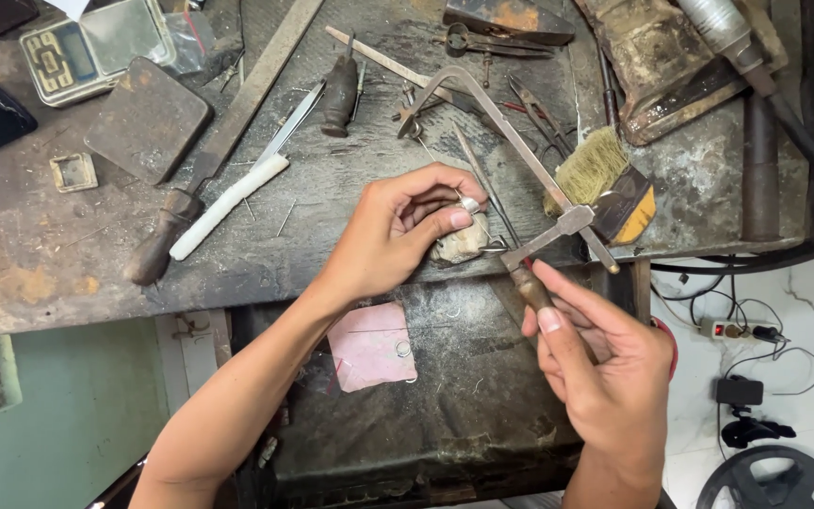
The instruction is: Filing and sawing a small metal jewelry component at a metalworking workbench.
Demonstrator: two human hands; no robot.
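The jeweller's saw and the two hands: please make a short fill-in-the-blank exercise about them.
1. The right hand holds the saw by its ____ handle.
2. The left hand pinches a small silver ____ between thumb and forefinger.
3. The brush with pale bristles lies to the ____ of the saw frame in the picture.
4. A pink ____ lies under the left forearm.

Missing words: wooden; ring; right; sheet

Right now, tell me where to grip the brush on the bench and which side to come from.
Grip the brush by its dark and orange handle, coming from the bench's near right edge. The bristles point up and left toward the saw frame, which crosses right beside them, so that side is crowded. The handle end looks freer.
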